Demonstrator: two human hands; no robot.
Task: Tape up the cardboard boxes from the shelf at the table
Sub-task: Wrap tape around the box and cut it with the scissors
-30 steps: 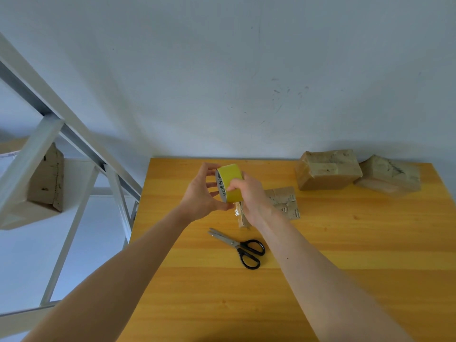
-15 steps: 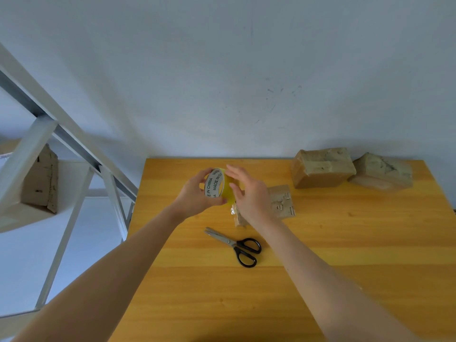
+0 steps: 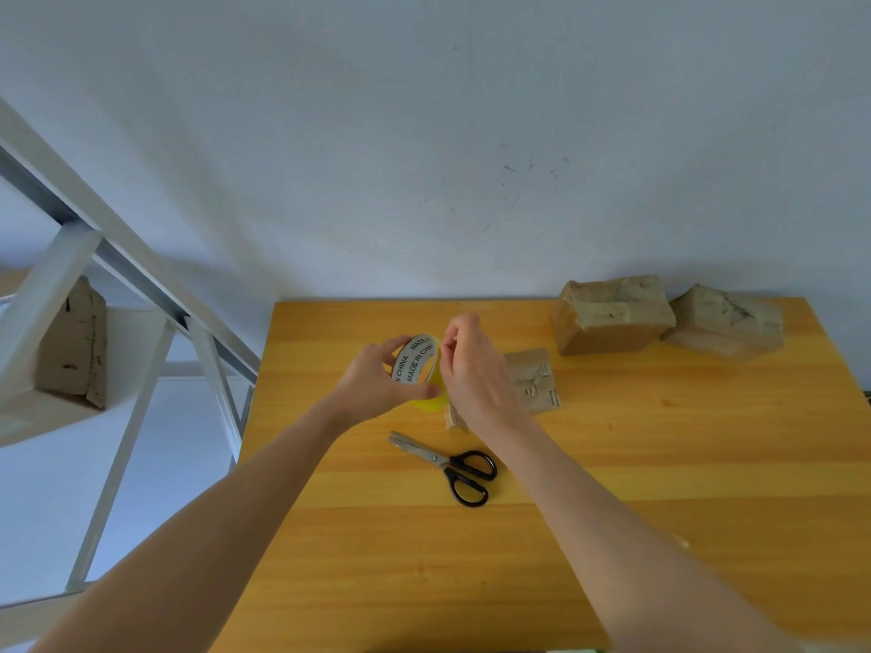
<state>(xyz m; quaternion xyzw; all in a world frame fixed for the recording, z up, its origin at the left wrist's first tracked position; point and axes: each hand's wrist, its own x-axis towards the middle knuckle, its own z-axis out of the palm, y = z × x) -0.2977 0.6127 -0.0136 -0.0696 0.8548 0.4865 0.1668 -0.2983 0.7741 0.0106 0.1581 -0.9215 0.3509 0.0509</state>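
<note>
Currently held: a yellow tape roll (image 3: pixel 419 369) with a white cardboard core printed "MADE IN CHINA" is kept raised above the worktop, its open core turned toward the camera.
Left hand (image 3: pixel 372 386): the roll is gripped from the left, with the fingers curled over its top and the thumb pressed to its lower edge.
Right hand (image 3: pixel 471 369): the fingers are curled and the tips are pinched at the roll's yellow outer edge, on its upper right side.
Nearest box: a small flat brown cardboard box (image 3: pixel 535 381) is laid on the worktop just behind the right hand, by which its left part is hidden.
Scissors: a pair of black-handled steel scissors (image 3: pixel 447 464) is laid closed, near the front of the flat box, blades pointed left.
Far boxes: two larger brown cardboard boxes (image 3: pixel 612 315) (image 3: pixel 726 322) are set side by side at the worktop's back right.
Worktop: an orange-yellow wooden worktop (image 3: pixel 660 464) is pushed against a pale grey wall (image 3: pixel 424 134).
Shelf: a white metal shelf (image 3: pixel 132 341) is seen at the left, and one more worn cardboard box (image 3: pixel 75 351) is stood on it.
</note>
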